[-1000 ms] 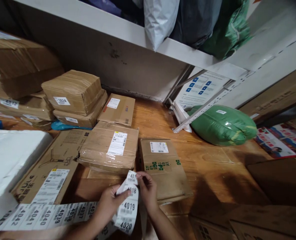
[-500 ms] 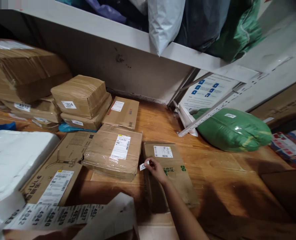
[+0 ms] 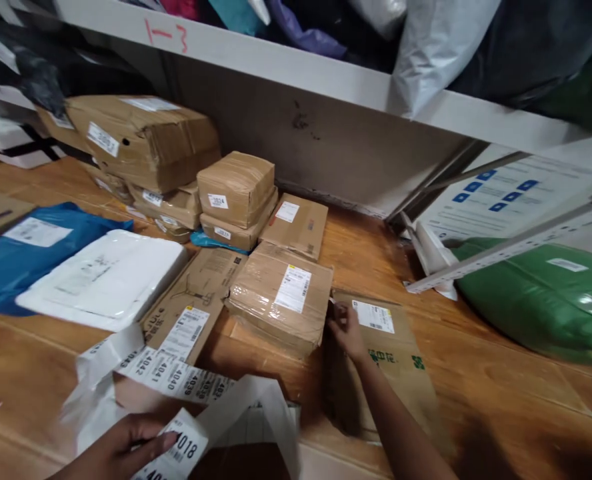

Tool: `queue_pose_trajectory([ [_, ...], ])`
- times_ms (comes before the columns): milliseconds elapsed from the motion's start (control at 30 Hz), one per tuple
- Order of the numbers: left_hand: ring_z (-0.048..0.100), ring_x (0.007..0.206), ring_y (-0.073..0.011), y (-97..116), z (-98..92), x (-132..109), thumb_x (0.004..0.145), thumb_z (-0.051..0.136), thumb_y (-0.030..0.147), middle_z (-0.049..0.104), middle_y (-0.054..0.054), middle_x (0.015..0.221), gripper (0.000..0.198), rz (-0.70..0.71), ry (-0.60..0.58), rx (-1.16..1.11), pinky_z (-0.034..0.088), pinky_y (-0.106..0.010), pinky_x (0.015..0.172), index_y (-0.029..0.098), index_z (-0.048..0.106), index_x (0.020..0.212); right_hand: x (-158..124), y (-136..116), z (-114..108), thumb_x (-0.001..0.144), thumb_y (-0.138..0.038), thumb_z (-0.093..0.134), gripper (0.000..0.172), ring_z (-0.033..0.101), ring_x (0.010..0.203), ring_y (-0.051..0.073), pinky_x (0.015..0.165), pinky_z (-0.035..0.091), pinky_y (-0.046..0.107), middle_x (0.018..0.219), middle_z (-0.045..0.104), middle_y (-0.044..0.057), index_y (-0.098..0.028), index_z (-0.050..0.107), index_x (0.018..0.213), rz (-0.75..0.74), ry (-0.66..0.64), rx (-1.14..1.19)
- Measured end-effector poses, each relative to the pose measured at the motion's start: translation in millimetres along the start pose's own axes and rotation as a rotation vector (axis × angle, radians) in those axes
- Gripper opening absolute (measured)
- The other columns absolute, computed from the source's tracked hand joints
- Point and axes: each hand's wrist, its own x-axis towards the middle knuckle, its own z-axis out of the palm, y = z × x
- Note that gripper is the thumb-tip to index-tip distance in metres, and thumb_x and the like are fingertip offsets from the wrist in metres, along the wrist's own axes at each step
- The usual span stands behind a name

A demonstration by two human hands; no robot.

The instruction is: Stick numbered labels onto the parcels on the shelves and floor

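My left hand [image 3: 126,443] is closed on a long strip of white number labels [image 3: 183,443] at the bottom; "4018" shows near my thumb. The strip loops away over the boxes, with numbers such as 4042 and 4041 readable. My right hand [image 3: 347,331] is pinched at the upper left edge of a flat cardboard box [image 3: 401,393] with green print. A small white number label [image 3: 332,302] barely shows at its fingertips, mostly hidden. Just left of that hand sits a taped cardboard box [image 3: 256,290] with a shipping label.
A white foam package [image 3: 111,277] and a blue bag [image 3: 46,247] lie at left. Stacked cartons [image 3: 236,190] stand behind. A white shelf beam [image 3: 276,67] crosses above, bags resting over it. A green sack [image 3: 536,300] lies at right beyond a metal post [image 3: 516,250].
The view has swung left, bringing the blue bag and my left hand into sight. My right hand has moved from holding the label out plainly to the box's edge, with the label now mostly hidden.
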Motion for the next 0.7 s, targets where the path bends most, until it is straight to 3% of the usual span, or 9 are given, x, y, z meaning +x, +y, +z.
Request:
queue_pose_trajectory([
  [67, 0.067, 0.079, -0.0285, 7.5, -2.4, 0.1, 0.070, 0.052, 0.074, 0.075, -0.004, 0.081, 0.056, -0.006, -0.114, 0.001, 0.053, -0.034, 0.075, 0.025, 0.078, 0.076, 9.6, -3.6, -18.4, 0.066, -0.046, 0.062, 0.031, 0.051, 0.088, 0.025, 0.076, 0.047, 0.043, 0.090, 0.056, 0.008, -0.022, 0.058, 0.084, 0.021, 0.087, -0.034],
  [133, 0.067, 0.082, -0.0279, 9.5, -5.5, -0.3, 0.073, 0.050, 0.074, 0.075, -0.005, 0.084, 0.058, -0.004, -0.126, -0.032, 0.052, -0.033, 0.076, 0.023, 0.078, 0.080, 18.3, -8.3, -37.0, 0.069, -0.051, 0.057, 0.030, 0.052, 0.083, 0.024, 0.072, 0.047, 0.041, 0.083, 0.056, 0.007, -0.022, 0.056, 0.075, 0.039, 0.101, -0.046],
  [233, 0.068, 0.080, -0.0264, 4.5, -9.5, -4.0, 0.073, 0.053, 0.072, 0.075, -0.005, 0.083, 0.057, -0.009, -0.116, -0.113, 0.052, -0.032, 0.075, 0.022, 0.077, 0.081, 26.5, -15.8, -47.7, 0.064, -0.051, 0.063, 0.030, 0.053, 0.063, 0.019, 0.062, 0.046, 0.035, 0.063, 0.056, 0.001, -0.022, 0.056, 0.064, 0.057, -0.096, -0.036],
  [333, 0.068, 0.077, -0.0263, -6.3, -13.7, -5.0, 0.071, 0.052, 0.075, 0.075, -0.005, 0.081, 0.060, -0.028, -0.081, -0.153, 0.053, -0.032, 0.072, 0.021, 0.076, 0.081, 28.4, -20.9, -30.9, 0.056, -0.047, 0.071, 0.028, 0.056, 0.059, 0.019, 0.060, 0.047, 0.034, 0.058, 0.061, 0.000, -0.022, 0.060, 0.061, 0.063, -0.315, -0.021],
  [400, 0.068, 0.084, -0.0273, -17.9, -22.5, 0.0, 0.075, 0.052, 0.070, 0.075, -0.006, 0.090, 0.054, 0.033, 0.031, -0.018, 0.053, -0.034, 0.077, 0.022, 0.076, 0.082, 26.7, -21.2, -13.8, 0.055, -0.046, 0.073, 0.028, 0.058, 0.063, 0.021, 0.063, 0.048, 0.035, 0.063, 0.064, 0.001, -0.022, 0.062, 0.064, 0.064, -0.349, -0.007],
  [467, 0.061, 0.106, -0.0313, -32.7, -40.9, 9.9, 0.077, 0.056, 0.061, 0.070, -0.008, 0.112, 0.041, 0.180, 0.251, 0.260, 0.048, -0.038, 0.093, 0.025, 0.076, 0.076, 24.0, -18.6, -0.7, 0.055, -0.045, 0.074, 0.029, 0.059, 0.066, 0.021, 0.064, 0.048, 0.036, 0.068, 0.064, 0.002, -0.023, 0.060, 0.068, 0.072, -0.315, 0.011],
  [533, 0.039, 0.131, -0.0377, -46.9, -69.0, 23.1, 0.075, 0.061, 0.053, 0.058, -0.007, 0.133, 0.034, 0.331, 0.508, 0.545, 0.032, -0.047, 0.108, 0.024, 0.075, 0.063, 22.2, -14.4, 5.7, 0.053, -0.045, 0.076, 0.036, 0.059, 0.067, 0.021, 0.063, 0.049, 0.036, 0.075, 0.064, 0.004, -0.023, 0.059, 0.075, 0.089, -0.252, 0.034],
  [600, 0.026, 0.136, -0.0413, -56.7, -99.9, 36.4, 0.078, 0.058, 0.047, 0.049, -0.007, 0.141, 0.035, 0.377, 0.665, 0.670, 0.022, -0.053, 0.111, 0.022, 0.073, 0.060, 22.0, -10.6, 7.3, 0.047, -0.046, 0.078, 0.050, 0.058, 0.065, 0.019, 0.060, 0.049, 0.035, 0.080, 0.062, 0.004, -0.023, 0.055, 0.085, 0.111, -0.170, 0.056],
  [700, 0.056, 0.111, -0.0345, -63.0, -127.1, 49.0, 0.080, 0.054, 0.040, 0.056, -0.011, 0.132, 0.033, 0.336, 0.646, 0.636, 0.039, -0.044, 0.101, 0.018, 0.074, 0.066, 21.5, -9.8, 8.7, 0.042, -0.053, 0.079, 0.058, 0.055, 0.062, 0.018, 0.059, 0.049, 0.035, 0.075, 0.058, 0.001, -0.023, 0.051, 0.082, 0.132, -0.080, 0.077],
])
